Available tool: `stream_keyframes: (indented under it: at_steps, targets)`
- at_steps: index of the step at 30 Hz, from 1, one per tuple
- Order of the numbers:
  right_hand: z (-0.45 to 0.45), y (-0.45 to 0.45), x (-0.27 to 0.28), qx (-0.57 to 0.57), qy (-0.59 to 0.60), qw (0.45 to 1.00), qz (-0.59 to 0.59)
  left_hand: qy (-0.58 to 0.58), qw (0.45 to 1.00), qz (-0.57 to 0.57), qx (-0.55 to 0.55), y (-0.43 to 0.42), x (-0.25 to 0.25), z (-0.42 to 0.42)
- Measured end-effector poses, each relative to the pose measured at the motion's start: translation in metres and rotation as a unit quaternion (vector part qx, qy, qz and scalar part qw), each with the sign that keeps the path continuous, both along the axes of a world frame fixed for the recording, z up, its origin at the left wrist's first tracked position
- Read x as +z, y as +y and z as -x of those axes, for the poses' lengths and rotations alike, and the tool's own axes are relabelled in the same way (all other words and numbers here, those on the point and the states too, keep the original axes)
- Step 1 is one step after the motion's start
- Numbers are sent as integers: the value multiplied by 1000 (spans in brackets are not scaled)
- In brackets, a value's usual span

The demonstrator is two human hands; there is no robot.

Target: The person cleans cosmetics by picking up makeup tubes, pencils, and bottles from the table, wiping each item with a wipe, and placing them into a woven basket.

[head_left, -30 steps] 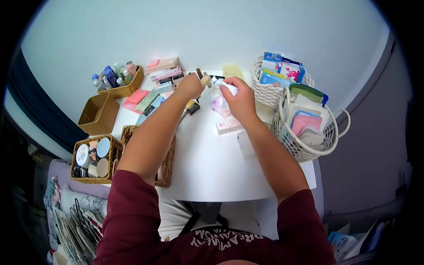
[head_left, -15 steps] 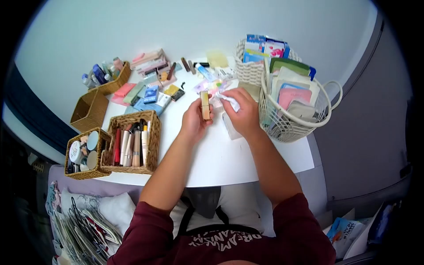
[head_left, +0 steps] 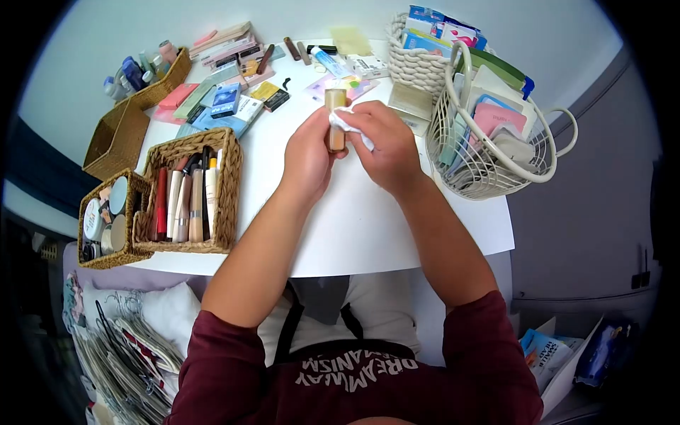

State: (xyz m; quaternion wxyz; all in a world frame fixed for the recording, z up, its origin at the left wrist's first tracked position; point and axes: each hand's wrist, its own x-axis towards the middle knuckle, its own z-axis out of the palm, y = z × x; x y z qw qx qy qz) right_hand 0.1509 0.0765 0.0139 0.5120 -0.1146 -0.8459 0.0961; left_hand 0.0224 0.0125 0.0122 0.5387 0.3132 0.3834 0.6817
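Observation:
My left hand [head_left: 306, 147] is closed around a small upright bottle with a gold top and a beige lower part, which looks like a foundation bottle [head_left: 336, 99]. A crumpled white tissue [head_left: 351, 125] is pinched in the fingers of my right hand [head_left: 391, 147], and it lies against the middle of the bottle. Both hands are above the white table, close together. Just right of my right hand is a pale box [head_left: 411, 103]. Behind the bottle lies a colourful flat packet [head_left: 343, 86].
Left of my arms stands a wicker basket [head_left: 232, 191] of makeup tubes, beside a smaller wicker basket [head_left: 132, 244] of round jars. Cosmetic boxes, including a blue box [head_left: 226, 100], cover the back left. A white wire basket [head_left: 489, 185] and a woven rope basket [head_left: 411, 67] stand right.
My right hand has brought the tissue left onto the bottle; before, the two were apart. The whole view has shifted, with the table's contents sitting higher in the picture.

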Motion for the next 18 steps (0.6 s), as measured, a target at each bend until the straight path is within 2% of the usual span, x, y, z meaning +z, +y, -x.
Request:
stream_keyframes:
  at_steps: [3,8,12,15,18]
  targets:
    - [5,-5,-2,36,-40,998,12,-65,997,14,46,-2,6,2]
    - [3,-9,-4,96,-112,989,11,-23,997,-9,71,8,-9,13]
    - [-7,2,4,21,-9,999,49,25,997,15,73,4,-3,7]
    - [-12,6,11,-73,87,989,97,49,998,46,8,1,3,-2]
    - [-11,10,9,-74,99,989,77,54,997,37,-49,-1,-4,-5]
